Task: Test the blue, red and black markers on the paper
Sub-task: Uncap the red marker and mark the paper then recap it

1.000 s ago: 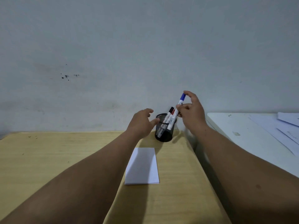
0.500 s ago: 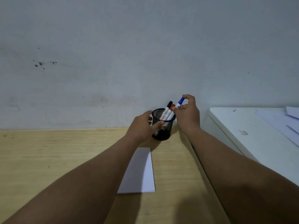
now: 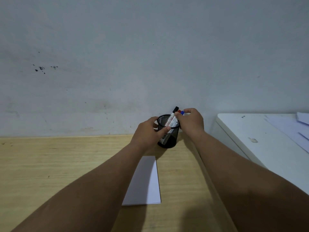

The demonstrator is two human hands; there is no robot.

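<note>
Blue marker (image 3: 182, 112) lowered back into mesh cup (image 3: 168, 136) beside red, black markers; right hand (image 3: 190, 122) still pinching its cap. Left hand (image 3: 148, 133) grips cup. Paper (image 3: 145, 181) blank, nearer than cup; testing unstarted.

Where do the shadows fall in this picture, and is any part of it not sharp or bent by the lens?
Head view: soft, dim light; the arms throw a broad shadow over the paper and the wooden table. The mesh pen holder shades the table beside it. The marker caps at the right hand are small and slightly soft. The wide lens bends the white table edge.
</note>
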